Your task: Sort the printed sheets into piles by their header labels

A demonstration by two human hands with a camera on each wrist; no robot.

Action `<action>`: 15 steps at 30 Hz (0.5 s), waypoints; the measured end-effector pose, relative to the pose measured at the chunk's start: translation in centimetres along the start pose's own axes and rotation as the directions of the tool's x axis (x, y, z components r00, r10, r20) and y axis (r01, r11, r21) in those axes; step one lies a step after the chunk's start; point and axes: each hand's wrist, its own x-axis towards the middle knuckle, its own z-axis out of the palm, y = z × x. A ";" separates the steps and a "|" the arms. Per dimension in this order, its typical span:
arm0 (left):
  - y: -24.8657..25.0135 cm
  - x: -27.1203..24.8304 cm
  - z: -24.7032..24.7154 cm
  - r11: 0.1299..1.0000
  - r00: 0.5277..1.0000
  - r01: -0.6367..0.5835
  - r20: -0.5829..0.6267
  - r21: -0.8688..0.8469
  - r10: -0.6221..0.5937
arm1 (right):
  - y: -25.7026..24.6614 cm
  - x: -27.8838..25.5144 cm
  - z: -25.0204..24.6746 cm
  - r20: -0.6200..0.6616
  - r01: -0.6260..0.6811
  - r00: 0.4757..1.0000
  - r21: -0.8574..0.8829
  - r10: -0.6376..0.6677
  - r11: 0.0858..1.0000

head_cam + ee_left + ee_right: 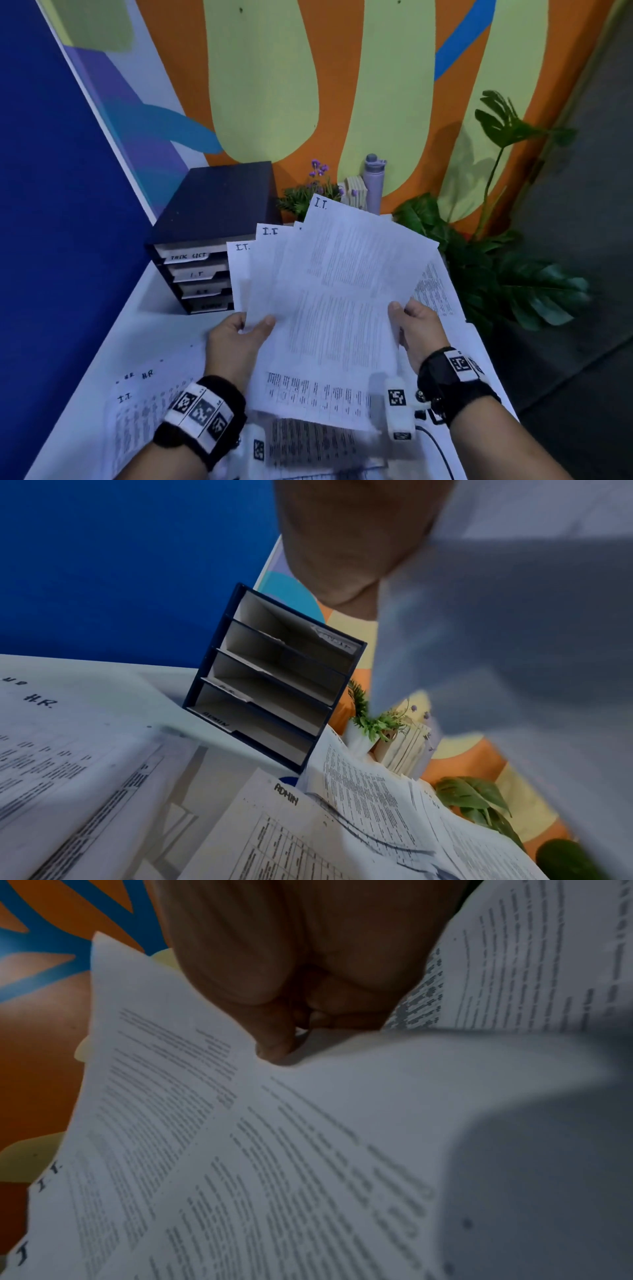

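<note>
You hold a fan of I.T. sheets (329, 291) above the desk (102, 342), and both hands grip it. Your left hand (236, 342) pinches the lower left of the fan, thumb on top. Your right hand (416, 329) pinches the right edge, thumb over the page, with its fingers hidden behind the paper. At least three headers read I.T.; a fourth corner peeks out between them, too hidden to read.

The step in hand looks like squaring this fan into one I.T. pile. Before you close it, slide the hidden sheet out enough to read its header, so no stray label gets buried. Then loosen the left pinch slightly and let the right hand push the sheets leftward until the edges meet. Tap the bottom edge on a bare patch of desk to align them.

Loose sheets lie below: an HR sheet (37, 700) at the left, an ADMIN sheet (286, 798) in the middle, more under your wrists. Put the I.T. pile down well apart from these so that the piles do not mix. The organizer (205, 240) stands at the back left with a tray marked I.T., should the pile belong there.

Keep the grip light; thin paper creases under a hard thumb.
</note>
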 end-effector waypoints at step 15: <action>2.6 -0.9 -0.3 0.986 0.988 -0.152 0.009 0.070 0.152 | 3.3 -0.3 -0.7 0.215 -0.211 0.962 0.192 0.169 0.958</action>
